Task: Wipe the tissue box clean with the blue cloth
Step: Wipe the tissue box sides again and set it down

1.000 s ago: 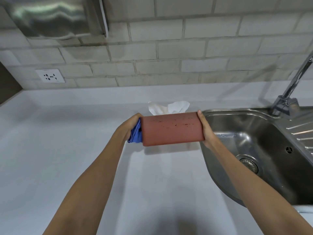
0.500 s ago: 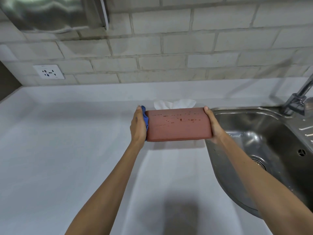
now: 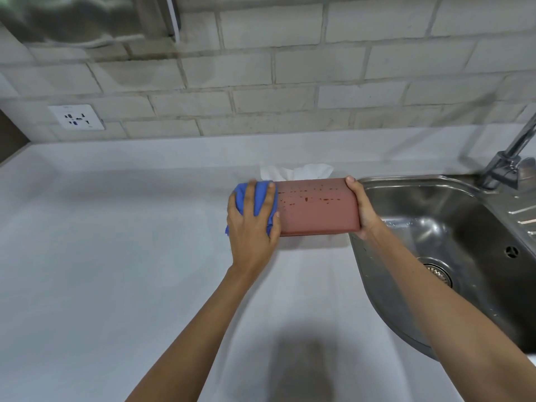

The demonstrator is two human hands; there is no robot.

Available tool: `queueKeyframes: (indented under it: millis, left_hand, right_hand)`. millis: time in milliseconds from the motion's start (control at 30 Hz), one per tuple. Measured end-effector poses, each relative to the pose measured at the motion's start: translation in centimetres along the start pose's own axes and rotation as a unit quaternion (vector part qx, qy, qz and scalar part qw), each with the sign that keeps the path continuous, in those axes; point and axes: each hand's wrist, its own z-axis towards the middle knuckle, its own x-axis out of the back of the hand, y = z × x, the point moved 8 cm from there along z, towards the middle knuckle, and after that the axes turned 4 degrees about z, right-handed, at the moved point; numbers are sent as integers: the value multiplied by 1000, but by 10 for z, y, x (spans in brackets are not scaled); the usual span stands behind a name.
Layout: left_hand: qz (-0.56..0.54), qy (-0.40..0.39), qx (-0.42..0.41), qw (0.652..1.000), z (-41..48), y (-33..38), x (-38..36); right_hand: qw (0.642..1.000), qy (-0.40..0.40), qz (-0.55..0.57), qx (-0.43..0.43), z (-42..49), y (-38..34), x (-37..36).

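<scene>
A reddish-brown tissue box (image 3: 317, 211) is held above the white counter, its near face turned toward me and speckled with dark red spots. White tissue (image 3: 295, 171) sticks out behind its top edge. My left hand (image 3: 251, 227) presses the bunched blue cloth (image 3: 261, 198) over the box's left end, fingers spread across the cloth. My right hand (image 3: 362, 211) grips the box's right end, thumb on the top edge.
A steel sink (image 3: 452, 250) lies directly right of the box, with a drain (image 3: 438, 274) and a tap (image 3: 510, 158) at the far right. The white counter (image 3: 116, 256) spreads left and toward me. A wall socket (image 3: 76, 117) sits on the brick wall.
My left hand has come round from the box's left end onto its near face, bringing the blue cloth over that end. The box has tilted slightly; my right hand keeps its grip.
</scene>
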Motion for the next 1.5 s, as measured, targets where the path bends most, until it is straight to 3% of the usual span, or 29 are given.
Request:
queueKeyframes:
  millis: [100, 267, 367, 600, 733, 833, 1067, 1200, 1300, 1500]
  left_hand:
    - [16, 7, -42, 999, -27, -2, 2]
    - [-23, 2, 60, 998, 2, -17, 7]
    - [-8, -4, 66, 998, 32, -1, 4]
    - [56, 10, -103, 993, -26, 13, -3]
    - [34, 55, -7, 998, -3, -11, 9]
    - [32, 34, 10, 999, 31, 8, 8]
    - [67, -10, -122, 990, -20, 31, 0]
    - [81, 26, -48, 995, 6, 11, 11]
    - [64, 9, -19, 998, 32, 27, 6]
    - [98, -8, -153, 983, -15, 49, -4]
  right_hand:
    - [1000, 11, -16, -5, -1, 0, 2]
    - [999, 22, -28, -18, -6, 0, 1]
    - [999, 31, -22, -26, -7, 2, 0]
    - [998, 49, -21, -28, -7, 1, 2]
    - [998, 57, -24, -26, -9, 0, 2]
    - [997, 63, -25, -23, -10, -1, 0]
    - [996, 79, -37, -29, -12, -1, 2]
    - [995, 84, -42, -34, -13, -1, 3]
    - [995, 83, -40, -32, -13, -2, 2]
    - [995, 84, -47, -34, -13, 0, 3]
